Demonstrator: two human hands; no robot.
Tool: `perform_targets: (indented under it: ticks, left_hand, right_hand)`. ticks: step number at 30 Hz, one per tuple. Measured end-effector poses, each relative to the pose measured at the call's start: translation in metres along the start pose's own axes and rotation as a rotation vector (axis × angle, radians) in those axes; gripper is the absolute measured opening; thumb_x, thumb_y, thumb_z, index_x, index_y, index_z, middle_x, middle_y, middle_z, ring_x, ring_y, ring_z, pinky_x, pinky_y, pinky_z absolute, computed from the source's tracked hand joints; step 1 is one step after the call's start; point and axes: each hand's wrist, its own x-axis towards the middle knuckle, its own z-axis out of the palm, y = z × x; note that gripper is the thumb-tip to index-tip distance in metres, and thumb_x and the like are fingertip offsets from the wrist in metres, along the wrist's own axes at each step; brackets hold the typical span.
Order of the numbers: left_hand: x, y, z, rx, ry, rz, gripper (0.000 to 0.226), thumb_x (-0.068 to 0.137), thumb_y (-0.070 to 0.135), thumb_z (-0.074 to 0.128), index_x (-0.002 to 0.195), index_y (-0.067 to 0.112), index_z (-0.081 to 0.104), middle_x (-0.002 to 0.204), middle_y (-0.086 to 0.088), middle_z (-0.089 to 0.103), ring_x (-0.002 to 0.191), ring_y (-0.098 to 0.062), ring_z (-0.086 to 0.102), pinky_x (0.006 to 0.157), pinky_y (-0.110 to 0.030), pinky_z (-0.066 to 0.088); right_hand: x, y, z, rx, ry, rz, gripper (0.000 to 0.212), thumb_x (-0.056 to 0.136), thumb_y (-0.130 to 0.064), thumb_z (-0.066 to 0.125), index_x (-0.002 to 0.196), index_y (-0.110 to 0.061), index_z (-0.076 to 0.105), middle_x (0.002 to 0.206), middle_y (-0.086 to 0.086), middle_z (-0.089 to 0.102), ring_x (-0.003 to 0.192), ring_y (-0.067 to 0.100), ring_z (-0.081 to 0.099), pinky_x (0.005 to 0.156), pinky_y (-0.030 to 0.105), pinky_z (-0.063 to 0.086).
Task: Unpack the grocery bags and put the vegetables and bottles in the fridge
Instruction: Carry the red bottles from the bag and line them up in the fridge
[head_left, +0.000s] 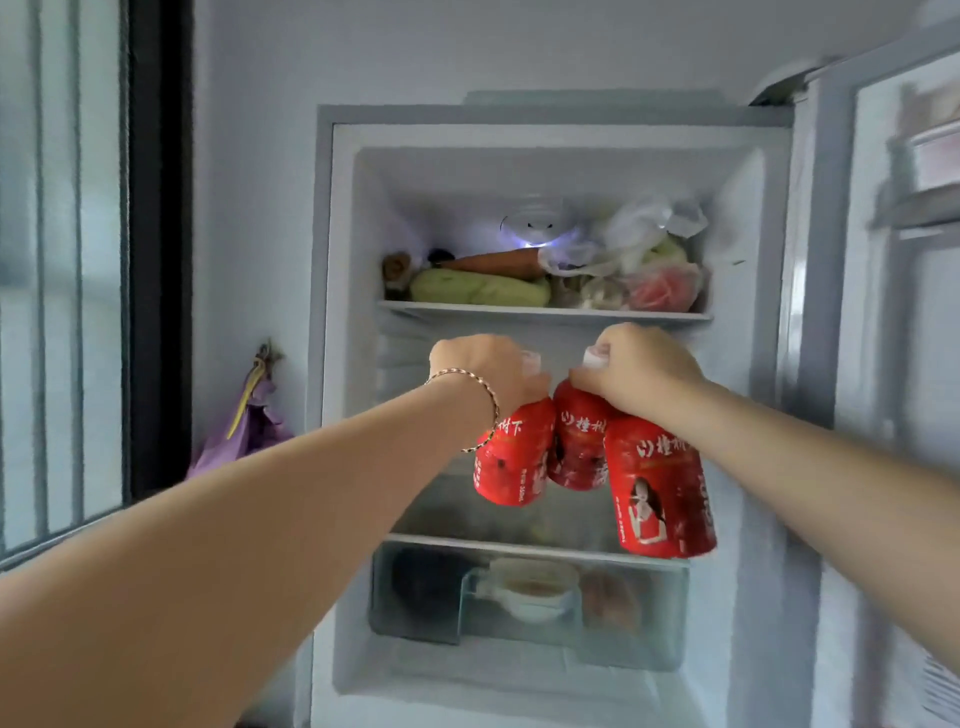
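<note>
Head view: the fridge (344, 415) fills the middle of the frame, its door (883, 374) swung open at the right edge. Its top shelf (545, 310) already carries vegetables: a carrot (493, 262), a green gourd (478, 289) and tied plastic bags (649, 244) of produce, so that part of the task looks done. The middle shelf (457, 540) sits lower centre, with a clear drawer (415, 613) below it. Three red bottles (657, 488) hang in front of the gap between the shelves, none yet set down. The left hand (488, 371) is curled round the neck of one; the right hand (639, 369) grips the necks of the other two. Shelving them is what remains, I judge. The grocery bags are out of view, so more may be left.
</note>
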Motion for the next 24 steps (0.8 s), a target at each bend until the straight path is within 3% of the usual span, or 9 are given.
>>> perform_targets:
  ticks: [3,7,11,15,17,19,21,24]
  left_hand:
    - [0.053,-0.014,0.030,0.031,0.008,-0.009,0.036,0.097,0.048,0.030,0.109,0.030,0.059,0.103,0.001,0.060,0.098,-0.024,0.056,0.071,-0.029,0.035]
    - [0.116,-0.037,0.061,-0.051,0.005,-0.102,0.041,0.096,0.049,0.035,0.111,0.020,0.059,0.114,-0.003,0.061,0.108,-0.027,0.057,0.080,-0.031,0.041]
    - [0.162,-0.055,0.099,-0.109,-0.022,-0.143,0.050,0.093,0.055,0.040,0.113,0.015,0.060,0.119,-0.006,0.061,0.112,-0.026,0.057,0.082,-0.029,0.042]
    - [0.194,-0.070,0.132,-0.196,-0.034,-0.133,0.051,0.094,0.050,0.041,0.118,0.008,0.057,0.124,-0.012,0.059,0.114,-0.028,0.055,0.089,-0.031,0.042]
    - [0.208,-0.076,0.144,-0.269,-0.064,-0.159,0.052,0.094,0.049,0.042,0.114,0.003,0.057,0.120,-0.016,0.060,0.111,-0.030,0.056,0.088,-0.032,0.043]
    - [0.219,-0.080,0.152,-0.318,-0.070,-0.186,0.053,0.096,0.047,0.040,0.112,0.000,0.057,0.118,-0.019,0.060,0.109,-0.031,0.057,0.087,-0.032,0.043]
    - [0.221,-0.078,0.160,-0.381,-0.031,-0.220,0.053,0.097,0.044,0.038,0.122,-0.002,0.049,0.124,-0.021,0.054,0.112,-0.033,0.054,0.089,-0.034,0.043]
    - [0.206,-0.065,0.172,-0.469,0.072,-0.233,0.070,0.094,0.050,0.039,0.142,0.004,0.017,0.139,-0.024,0.028,0.120,-0.039,0.044,0.095,-0.041,0.039]
  right_hand:
    - [0.055,0.004,0.031,-0.012,-0.012,0.007,0.029,0.082,-0.036,0.063,0.085,-0.007,0.063,0.084,0.008,0.064,0.082,0.027,0.059,0.063,0.029,0.038]
    - [0.114,0.008,0.077,0.044,-0.037,0.050,0.039,0.081,-0.038,0.063,0.058,-0.015,0.040,0.062,0.000,0.047,0.067,0.023,0.052,0.050,0.027,0.030]
    - [0.150,0.009,0.117,0.074,-0.084,0.107,0.038,0.080,-0.049,0.064,0.076,-0.013,0.051,0.083,0.004,0.057,0.084,0.026,0.061,0.059,0.028,0.039]
    - [0.177,0.006,0.135,0.113,-0.158,0.126,0.042,0.080,-0.051,0.066,0.069,-0.016,0.045,0.077,0.001,0.051,0.070,0.018,0.052,0.048,0.025,0.030]
    - [0.187,0.001,0.141,0.118,-0.192,0.111,0.039,0.080,-0.049,0.067,0.079,-0.015,0.048,0.080,0.000,0.050,0.071,0.016,0.050,0.048,0.024,0.030]
    - [0.195,-0.002,0.147,0.082,-0.207,0.097,0.040,0.080,-0.051,0.067,0.093,-0.015,0.053,0.088,0.002,0.051,0.079,0.017,0.050,0.058,0.026,0.036]
    - [0.201,-0.002,0.152,0.070,-0.201,0.091,0.040,0.080,-0.053,0.065,0.081,-0.015,0.051,0.083,0.001,0.052,0.080,0.017,0.050,0.058,0.026,0.036]
    - [0.205,0.002,0.152,0.163,-0.178,0.132,0.048,0.077,-0.061,0.063,0.060,-0.020,0.044,0.062,-0.004,0.050,0.069,0.015,0.053,0.049,0.023,0.032]
